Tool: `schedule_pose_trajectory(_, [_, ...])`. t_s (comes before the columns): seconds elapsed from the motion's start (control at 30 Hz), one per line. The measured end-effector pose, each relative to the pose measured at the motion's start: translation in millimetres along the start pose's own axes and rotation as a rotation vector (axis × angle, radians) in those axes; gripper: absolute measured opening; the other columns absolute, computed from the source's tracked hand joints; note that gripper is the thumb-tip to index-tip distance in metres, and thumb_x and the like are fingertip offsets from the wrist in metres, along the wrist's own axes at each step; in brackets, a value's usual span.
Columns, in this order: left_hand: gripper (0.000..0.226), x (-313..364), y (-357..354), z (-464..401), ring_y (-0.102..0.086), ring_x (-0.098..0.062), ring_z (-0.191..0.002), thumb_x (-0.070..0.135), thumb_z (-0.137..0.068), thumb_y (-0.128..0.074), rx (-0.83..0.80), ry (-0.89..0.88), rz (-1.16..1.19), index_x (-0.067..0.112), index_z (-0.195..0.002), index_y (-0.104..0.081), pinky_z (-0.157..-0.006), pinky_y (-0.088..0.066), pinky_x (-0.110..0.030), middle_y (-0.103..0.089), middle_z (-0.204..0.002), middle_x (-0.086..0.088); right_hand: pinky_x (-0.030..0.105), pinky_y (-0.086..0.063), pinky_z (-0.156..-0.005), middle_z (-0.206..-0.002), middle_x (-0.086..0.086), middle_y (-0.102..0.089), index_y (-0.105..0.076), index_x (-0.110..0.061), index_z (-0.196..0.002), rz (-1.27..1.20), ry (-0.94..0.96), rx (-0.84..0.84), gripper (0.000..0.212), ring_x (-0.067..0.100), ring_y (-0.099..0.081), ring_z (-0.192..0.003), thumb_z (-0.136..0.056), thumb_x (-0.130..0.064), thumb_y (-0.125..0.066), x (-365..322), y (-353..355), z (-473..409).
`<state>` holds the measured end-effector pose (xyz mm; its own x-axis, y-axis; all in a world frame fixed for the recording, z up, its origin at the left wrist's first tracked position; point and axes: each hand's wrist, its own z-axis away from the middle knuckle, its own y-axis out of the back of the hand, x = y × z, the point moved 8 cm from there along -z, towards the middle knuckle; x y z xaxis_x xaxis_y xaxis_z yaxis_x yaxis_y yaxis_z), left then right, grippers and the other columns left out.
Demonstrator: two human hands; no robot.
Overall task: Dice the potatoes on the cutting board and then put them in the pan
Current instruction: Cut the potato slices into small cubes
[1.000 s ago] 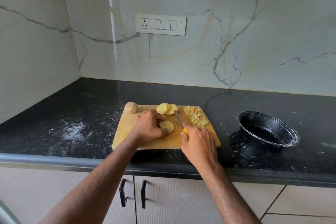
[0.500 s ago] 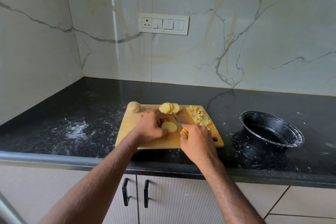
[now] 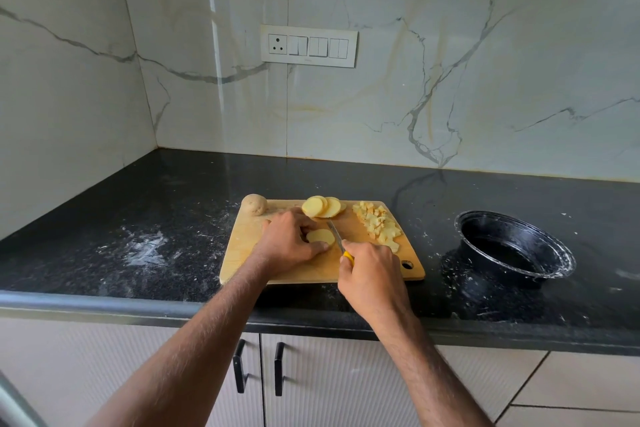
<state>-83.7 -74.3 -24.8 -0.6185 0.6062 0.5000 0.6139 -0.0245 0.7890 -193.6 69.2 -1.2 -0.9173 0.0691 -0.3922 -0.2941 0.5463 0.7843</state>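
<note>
at the far left the black counter point(image 3: 104, 218) runs into the corner of the marble wall point(image 3: 69, 97), with a white dusty smear point(image 3: 145, 250) on its open stretch between that corner and the cutting board point(image 3: 242, 253). the board lies near the counter's front edge, and a whole unpeeled potato point(image 3: 254, 204) sits at its far left corner, partly over the board's edge. the left hand point(image 3: 289, 241) rests on the middle of the board, fingers and thumb curled around a potato slice point(image 3: 321, 237) that lies flat on the wood. just behind it a small stack of round slices point(image 3: 323, 207) sits at the board's far edge. the knife point(image 3: 335, 236) stands just right of the held slice, blade pointing away from the person, its yellow handle gripped in the right hand point(image 3: 372, 274), fingers wrapped closed around it. right of the blade a heap of diced potato point(image 3: 377, 225) runs along the board's right side, close to that edge. a strip of bare counter separates the board from the black pan point(image 3: 554, 253), which stands well apart to the right, flecked with white. on the wall behind is a switch panel point(image 3: 308, 46); below the counter, cabinet doors with black handles point(image 3: 239, 366).
</note>
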Motion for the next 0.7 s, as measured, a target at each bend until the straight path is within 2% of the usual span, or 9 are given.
schedule_pose_trajectory(0.2, [0.057, 0.9, 1.9, 0.8, -0.06, -0.012, -0.089, 0.065, -0.063, -0.067, 0.009, 0.013, 0.008, 0.024, -0.101, -0.075, -0.085, -0.053, -0.044, -0.067, -0.101, 0.011, 0.023, -0.056, -0.08, -0.109, -0.001, -0.074, -0.065, -0.019, -0.131, 0.007, -0.001, -0.029, 0.034, 0.014, -0.069, -0.095, -0.098, -0.025, -0.06, -3.8, -2.7, 0.8])
schedule_pose_trajectory(0.37, [0.049, 4.4, -0.4, 0.3, -0.058, -0.015, -0.099, 0.057, -0.071, -0.071, -0.015, -0.006, -0.024, 0.024, -0.107, -0.073, -0.092, -0.048, -0.046, -0.063, -0.108, 0.011, 0.023, -0.055, -0.071, -0.102, 0.001, -0.073, -0.066, -0.017, -0.128, 0.055, -0.001, -0.062, 0.031, 0.015, -0.068, -0.087, -0.098, -0.021, -0.058, -6.0, -8.0, 0.8])
schedule_pose_trajectory(0.47, [0.049, 3.0, -1.7, -0.7, -0.056, -0.013, -0.097, 0.057, -0.07, -0.071, -0.024, -0.007, -0.02, 0.023, -0.106, -0.072, -0.092, -0.047, -0.047, -0.06, -0.104, 0.013, 0.022, -0.056, -0.067, -0.096, 0.0, -0.072, -0.067, -0.015, -0.125, 0.068, -0.011, -0.086, 0.028, 0.013, -0.066, -0.08, -0.098, -0.019, -0.059, -6.9, -13.4, 1.1])
schedule_pose_trajectory(0.7, [0.05, 2.5, -3.3, -1.6, -0.055, -0.014, -0.099, 0.057, -0.069, -0.066, -0.046, -0.002, -0.01, 0.024, -0.107, -0.071, -0.094, -0.045, -0.049, -0.061, -0.107, 0.012, 0.033, -0.056, -0.063, -0.093, 0.003, -0.066, -0.068, -0.013, -0.113, 0.071, -0.043, -0.132, 0.02, 0.02, -0.061, -0.079, -0.097, -0.019, -0.058, -7.3, -18.9, -13.0])
